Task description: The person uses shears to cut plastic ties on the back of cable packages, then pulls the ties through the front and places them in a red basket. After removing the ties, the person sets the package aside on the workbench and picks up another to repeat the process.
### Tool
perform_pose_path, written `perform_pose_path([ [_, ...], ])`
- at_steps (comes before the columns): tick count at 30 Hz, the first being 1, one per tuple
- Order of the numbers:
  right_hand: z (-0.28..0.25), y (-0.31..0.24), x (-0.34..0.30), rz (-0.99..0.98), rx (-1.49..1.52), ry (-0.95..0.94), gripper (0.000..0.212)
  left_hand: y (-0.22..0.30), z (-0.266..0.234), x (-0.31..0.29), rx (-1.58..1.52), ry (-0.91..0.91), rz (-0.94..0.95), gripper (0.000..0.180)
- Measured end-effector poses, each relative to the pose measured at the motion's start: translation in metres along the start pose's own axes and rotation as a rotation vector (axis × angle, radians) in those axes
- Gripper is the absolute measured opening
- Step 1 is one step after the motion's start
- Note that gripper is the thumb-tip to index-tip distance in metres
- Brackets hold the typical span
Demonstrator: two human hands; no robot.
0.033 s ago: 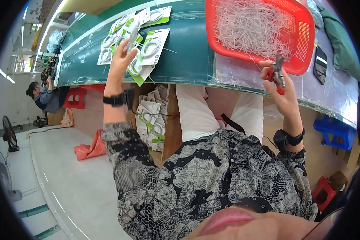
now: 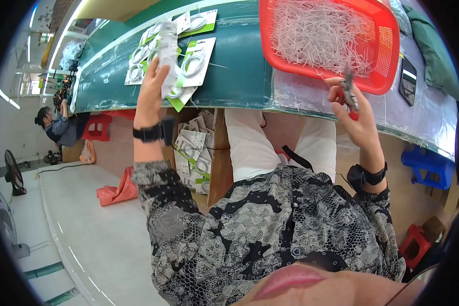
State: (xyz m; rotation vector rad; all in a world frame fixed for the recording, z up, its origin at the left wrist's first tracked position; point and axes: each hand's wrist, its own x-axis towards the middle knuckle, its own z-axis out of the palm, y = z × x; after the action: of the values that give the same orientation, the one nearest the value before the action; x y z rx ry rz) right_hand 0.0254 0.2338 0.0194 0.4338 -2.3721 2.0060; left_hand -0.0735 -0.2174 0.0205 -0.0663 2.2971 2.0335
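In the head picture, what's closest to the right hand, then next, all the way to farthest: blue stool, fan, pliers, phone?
1. Pliers, held in the right hand.
2. Phone, to the right, beside the red basket.
3. Blue stool, lower right.
4. Fan, far left, across the room.

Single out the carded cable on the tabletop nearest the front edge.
The carded cable whose green corner nearly reaches the table edge; the others up there lie farther back.

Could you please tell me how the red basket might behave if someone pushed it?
The red basket would probably slide rather than tip, given its wide base. Its holed plastic walls suggest it is light and slightly flexible. The loose white strips inside could shift.
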Motion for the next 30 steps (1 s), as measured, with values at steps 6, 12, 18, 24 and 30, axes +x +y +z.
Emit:
perform_pose_path([
  [6,0.030,0.000,0.016,-0.151,-0.476,0.010,0.043,0.012,0.112,-0.041,-0.901,-0.341,-0.004,0.075],
  [12,0.020,0.005,0.020,-0.237,-0.951,0.294,0.045,-0.002,0.185,-0.044,-1.237,-0.541,-0.106,0.067],
  [18,0.003,-0.002,0.017,-0.167,-1.135,0.308,0.048,-0.008,0.212,-0.042,-0.985,-0.439,-0.162,0.064],
  [24,-0.003,0.009,0.015,-0.194,-1.211,0.340,0.039,-0.005,0.225,-0.048,-0.941,-0.413,-0.098,0.060],
  [30,-0.004,0.010,0.016,-0.125,-1.175,0.293,0.036,-0.006,0.229,-0.053,-0.842,-0.410,0.063,0.050],
])
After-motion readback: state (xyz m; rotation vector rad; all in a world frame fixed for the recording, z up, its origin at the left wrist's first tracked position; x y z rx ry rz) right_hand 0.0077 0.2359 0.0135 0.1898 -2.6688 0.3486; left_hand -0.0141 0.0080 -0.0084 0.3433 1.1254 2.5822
